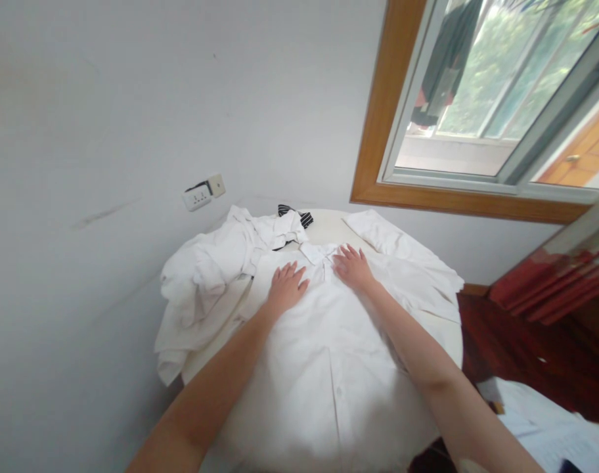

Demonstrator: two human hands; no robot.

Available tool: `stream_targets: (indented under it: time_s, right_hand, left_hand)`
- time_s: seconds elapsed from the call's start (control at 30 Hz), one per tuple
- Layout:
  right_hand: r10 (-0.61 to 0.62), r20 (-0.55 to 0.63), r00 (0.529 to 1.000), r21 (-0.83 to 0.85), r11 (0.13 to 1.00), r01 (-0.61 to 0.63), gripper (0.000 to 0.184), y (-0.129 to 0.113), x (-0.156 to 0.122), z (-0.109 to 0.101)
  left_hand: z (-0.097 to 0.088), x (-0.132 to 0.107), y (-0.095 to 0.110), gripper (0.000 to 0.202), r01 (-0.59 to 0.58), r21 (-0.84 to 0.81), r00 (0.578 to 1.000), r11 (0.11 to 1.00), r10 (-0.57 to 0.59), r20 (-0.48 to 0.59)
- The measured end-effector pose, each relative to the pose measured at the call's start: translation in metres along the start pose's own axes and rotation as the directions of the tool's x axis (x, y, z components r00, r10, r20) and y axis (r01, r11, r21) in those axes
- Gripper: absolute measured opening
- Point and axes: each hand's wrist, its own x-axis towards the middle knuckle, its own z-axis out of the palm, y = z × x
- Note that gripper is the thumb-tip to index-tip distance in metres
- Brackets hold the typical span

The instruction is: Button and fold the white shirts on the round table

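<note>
A white button shirt (324,341) lies spread out, front side up, over a round pale table (324,226), its collar toward the wall and its hem toward me. My left hand (287,288) rests flat on the shirt's left shoulder area, fingers apart. Just right of the collar, my right hand (353,268) lies flat on the cloth with its fingers spread. One sleeve (408,263) stretches to the right across the table. Neither hand grips anything.
Crumpled white clothing (215,263) is heaped at the left, partly over the table's edge. A black-and-white striped cloth (295,213) lies at the back. Behind are a wall socket (198,196) and a wood-framed window (471,197); white items (540,420) lie at the lower right.
</note>
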Motion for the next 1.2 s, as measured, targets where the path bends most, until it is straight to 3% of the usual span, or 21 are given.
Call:
stream_targets:
  time_s: [0.17, 0.4, 0.53, 0.7, 0.8, 0.93, 1.2]
  right_hand:
    - [-0.222, 0.086, 0.971, 0.114, 0.971, 0.212, 0.051, -0.023, -0.030, -0.008]
    - [-0.171, 0.054, 0.984, 0.074, 0.983, 0.167, 0.054, -0.026, -0.069, 0.005]
    - [-0.153, 0.064, 0.986, 0.072, 0.986, 0.149, 0.055, -0.017, -0.076, 0.001]
    - [-0.112, 0.003, 0.994, 0.034, 0.993, 0.112, 0.058, -0.018, -0.077, -0.003]
    - [-0.193, -0.045, 0.980, 0.045, 0.980, 0.195, 0.060, -0.028, -0.081, -0.004]
    - [-0.317, -0.006, 0.948, 0.113, 0.942, 0.316, 0.055, -0.038, -0.091, -0.001]
    - [-0.316, -0.013, 0.949, 0.126, 0.941, 0.315, 0.052, -0.037, -0.099, -0.003]
  left_hand:
    - [0.003, 0.000, 0.001, 0.050, -0.001, -0.012, 1.000, 1.000, 0.001, -0.015]
    - [0.005, 0.003, -0.015, 0.049, 0.041, -0.021, 0.999, 0.999, -0.041, 0.001]
    - [0.004, 0.006, -0.026, 0.051, 0.073, -0.009, 0.997, 0.997, -0.072, 0.012]
    - [0.004, 0.005, -0.025, 0.051, 0.061, 0.001, 0.998, 0.998, -0.061, -0.010]
    - [0.003, 0.005, -0.023, 0.052, 0.056, 0.010, 0.998, 0.998, -0.056, -0.004]
    - [0.001, 0.005, -0.023, 0.052, 0.057, 0.009, 0.998, 0.998, -0.057, 0.009]
    - [0.001, 0.006, -0.025, 0.052, 0.064, -0.010, 0.998, 0.998, -0.064, 0.012]
